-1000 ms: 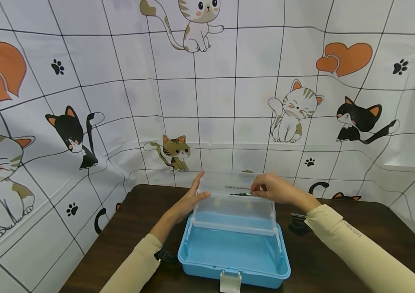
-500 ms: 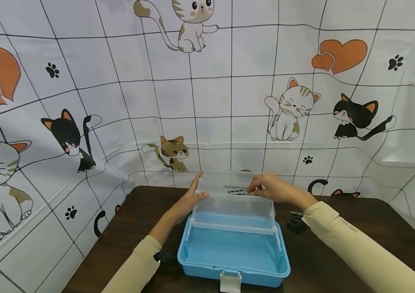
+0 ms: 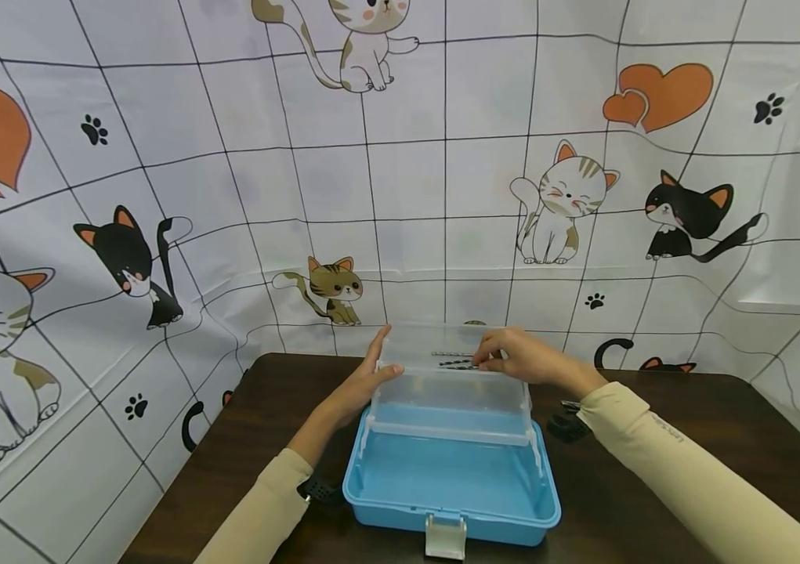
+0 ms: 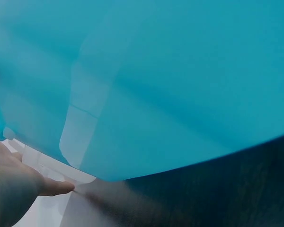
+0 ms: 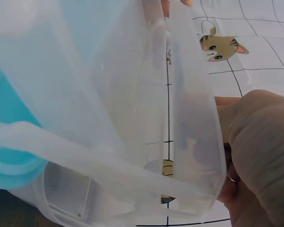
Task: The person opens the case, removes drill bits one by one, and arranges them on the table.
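In the head view a blue toolbox (image 3: 452, 489) stands open, with clear plastic trays raised behind it. My left hand (image 3: 360, 385) holds the left end of the upper clear tray (image 3: 410, 345), thumb on the near side and index finger extended along the far side. My right hand (image 3: 526, 356) pinches the right end of a thin dark drill bit (image 3: 461, 368) over that tray. Another dark bit lies close beside it, and a paler bit (image 3: 449, 353) lies farther back. In the right wrist view the right hand (image 5: 258, 156) is beside the tray's end; its fingertips are mostly hidden.
The lower clear tray (image 3: 452, 399) sits between the upper tray and the blue base. A white latch (image 3: 445, 538) hangs at the box's front. Everything stands on a dark wooden table (image 3: 653, 470), with a cat-print cloth (image 3: 407, 235) behind it.
A second dark drill bit shows beside the first near my right fingertips, which have shifted slightly left. My left hand keeps its hold on the tray.
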{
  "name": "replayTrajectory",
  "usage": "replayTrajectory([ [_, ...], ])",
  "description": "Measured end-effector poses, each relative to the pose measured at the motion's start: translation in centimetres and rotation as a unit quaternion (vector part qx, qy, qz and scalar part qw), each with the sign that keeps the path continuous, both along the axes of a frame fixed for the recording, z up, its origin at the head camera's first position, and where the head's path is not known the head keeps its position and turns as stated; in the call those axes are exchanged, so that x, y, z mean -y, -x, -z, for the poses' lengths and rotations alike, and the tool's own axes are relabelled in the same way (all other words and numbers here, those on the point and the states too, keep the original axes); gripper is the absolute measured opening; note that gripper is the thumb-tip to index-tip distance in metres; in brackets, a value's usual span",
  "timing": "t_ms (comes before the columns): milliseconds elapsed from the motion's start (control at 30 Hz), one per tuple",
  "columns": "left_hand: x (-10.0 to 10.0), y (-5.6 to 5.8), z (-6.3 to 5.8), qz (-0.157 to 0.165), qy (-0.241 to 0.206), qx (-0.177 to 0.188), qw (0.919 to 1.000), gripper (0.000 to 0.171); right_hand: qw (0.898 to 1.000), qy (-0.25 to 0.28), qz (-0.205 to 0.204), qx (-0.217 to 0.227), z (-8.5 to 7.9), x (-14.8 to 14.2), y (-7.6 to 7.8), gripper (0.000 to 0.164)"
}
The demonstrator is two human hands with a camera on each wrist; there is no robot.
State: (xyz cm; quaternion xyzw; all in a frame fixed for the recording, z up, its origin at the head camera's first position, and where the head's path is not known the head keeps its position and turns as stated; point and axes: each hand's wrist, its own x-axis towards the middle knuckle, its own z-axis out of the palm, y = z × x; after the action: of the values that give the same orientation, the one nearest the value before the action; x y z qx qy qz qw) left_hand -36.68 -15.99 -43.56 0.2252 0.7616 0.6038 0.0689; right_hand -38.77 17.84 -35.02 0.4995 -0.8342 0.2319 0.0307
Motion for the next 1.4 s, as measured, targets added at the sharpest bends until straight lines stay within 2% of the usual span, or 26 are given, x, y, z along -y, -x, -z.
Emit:
replayTrajectory([
  [233, 0.0, 0.1, 0.2, 0.004, 0.001, -0.002, 1.0000, 0.088, 1.000, -0.001, -0.002, 0.015, -0.1, -0.2, -0.3, 0.012],
  [433, 0.0, 0.3, 0.3, 0.011, 0.003, -0.014, 0.9998, 0.087, 0.999, 0.023, -0.006, 0.027, 0.1, -0.6, -0.4, 0.015],
  [633, 0.0, 0.3, 0.3, 0.010, 0.004, -0.017, 0.9998, 0.086, 0.999, 0.038, 0.008, 0.028, 0.1, -0.8, -0.4, 0.015],
  [967, 0.0, 0.5, 0.2, 0.010, 0.002, -0.006, 0.9999, 0.087, 0.997, 0.063, 0.019, 0.027, -0.3, -1.9, -0.5, 0.015],
  [1167, -0.1, 0.3, 0.1, 0.009, 0.000, -0.008, 0.9999, 0.087, 0.997, 0.072, 0.033, 0.024, -0.4, -3.1, -0.7, 0.014],
  [1400, -0.1, 0.2, 0.1, 0.001, 0.002, -0.003, 1.0000, 0.087, 0.993, 0.087, 0.070, 0.040, -0.7, -5.1, -1.4, 0.015],
])
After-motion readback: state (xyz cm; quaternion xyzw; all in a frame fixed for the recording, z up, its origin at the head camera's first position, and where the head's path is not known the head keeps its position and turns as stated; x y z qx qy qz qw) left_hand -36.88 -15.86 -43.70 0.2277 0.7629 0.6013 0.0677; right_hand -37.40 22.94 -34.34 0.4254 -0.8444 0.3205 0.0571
